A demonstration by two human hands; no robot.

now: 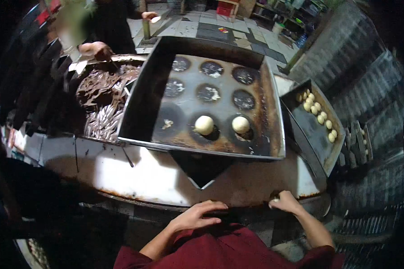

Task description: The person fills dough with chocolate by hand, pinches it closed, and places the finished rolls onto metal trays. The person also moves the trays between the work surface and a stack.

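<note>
My left hand rests near the front edge of the counter, palm down, fingers stretched out and nothing in them. Further right, my right hand is curled closed at the same edge; whatever its fingers may hold is hidden. Beyond my hands sits a deep square metal baking tray with several dark round marks on its floor. Two pale dough balls stand in its near row, one dough ball at the middle and another dough ball to its right. Neither hand touches the tray.
At right, a second metal tray holds several small dough balls. On the left lies a tub of brown, chocolate-like paste. Behind it, a co-worker's hand reaches over; another hand holds something pale. Tiled floor lies beyond.
</note>
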